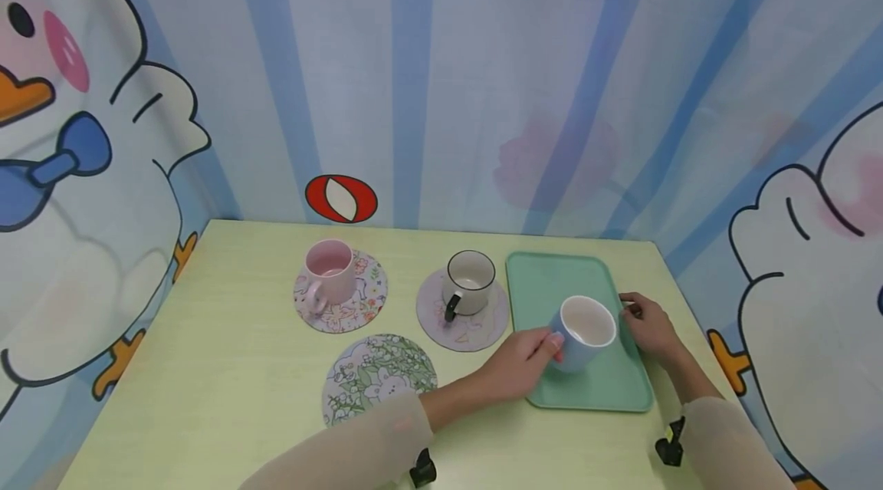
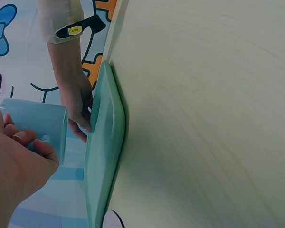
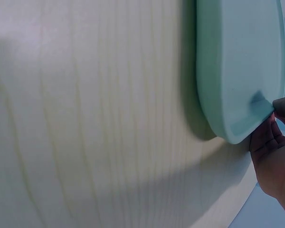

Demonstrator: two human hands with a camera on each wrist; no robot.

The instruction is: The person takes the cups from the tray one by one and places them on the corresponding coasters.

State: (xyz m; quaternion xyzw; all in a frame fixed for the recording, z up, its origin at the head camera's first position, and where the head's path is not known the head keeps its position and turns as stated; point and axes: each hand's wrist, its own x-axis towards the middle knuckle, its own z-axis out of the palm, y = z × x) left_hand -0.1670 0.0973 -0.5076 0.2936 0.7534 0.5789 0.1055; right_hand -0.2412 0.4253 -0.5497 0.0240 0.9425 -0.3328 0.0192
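Note:
My left hand (image 1: 522,363) grips a light blue mug (image 1: 585,333) by its handle, over the green tray (image 1: 562,275). In the left wrist view a gap shows between the mug (image 2: 40,121) and the tray (image 2: 102,156). My right hand (image 1: 650,329) is at the tray's right side. Its thumb lies on the rim and its fingers go underneath, pinching the tray's edge (image 3: 249,121) in the right wrist view. The mug stays upright, its inside showing pale from above.
Left of the tray, a white mug with black rim and handle (image 1: 471,287) stands on a round pink coaster (image 1: 434,321). Farther left, a pink mug (image 1: 331,275) stands on a flowered coaster (image 1: 370,298). A green-patterned coaster (image 1: 375,371) lies nearer, partly behind my left sleeve. A printed curtain (image 1: 448,91) hangs behind.

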